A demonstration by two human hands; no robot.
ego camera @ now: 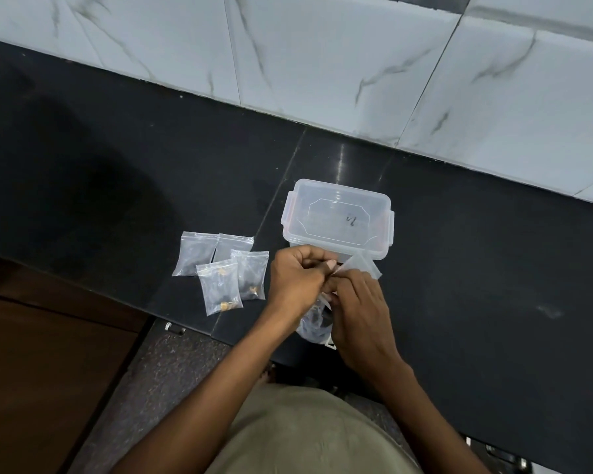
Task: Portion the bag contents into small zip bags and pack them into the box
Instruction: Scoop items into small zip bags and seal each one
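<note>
A clear plastic box (338, 217) with its lid on stands on the black counter. Just in front of it my left hand (297, 280) and my right hand (358, 313) meet, both pinching a small clear zip bag (363, 266) that sticks out to the right. Below my hands lies the larger clear bag (314, 325) with dark contents, partly hidden by my wrists. To the left, several small zip bags (220, 268) lie flat on the counter, two of them showing small brown and dark pieces inside.
The black counter (476, 268) runs to a white marble-tiled wall (322, 63) behind the box. A brown wooden surface (42, 354) sits at lower left, below the counter edge. Speckled floor shows beside my torso.
</note>
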